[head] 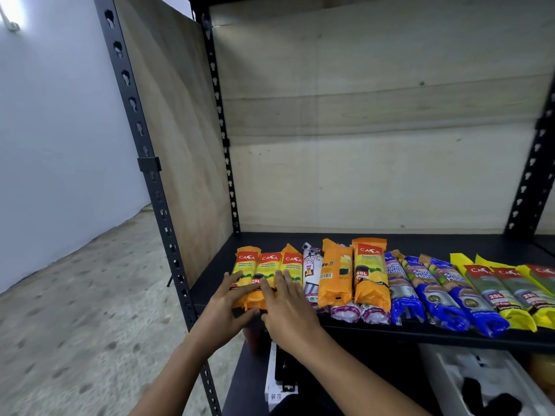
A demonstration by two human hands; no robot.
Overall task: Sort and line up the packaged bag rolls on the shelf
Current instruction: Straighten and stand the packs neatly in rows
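A row of packaged bag rolls lies along the front of the black shelf (270, 241). At the left, three orange rolls (270, 265) lie side by side. My left hand (232, 298) clasps their left side, thumb under the front ends. My right hand (288, 307) lies flat on their right side, fingers spread. Right of them come a white drawstring roll (310, 270), two more orange rolls (369, 274), purple-ended rolls (345, 313) beneath, three blue rolls (435, 289) and yellow rolls (510, 298).
Plywood panels (375, 115) back the bay, and black slotted uprights (150, 163) frame it. The back half of the shelf holds nothing. A lower shelf carries a white and black box (274, 382) and a grey tray (468, 382). Speckled floor (75, 325) lies to the left.
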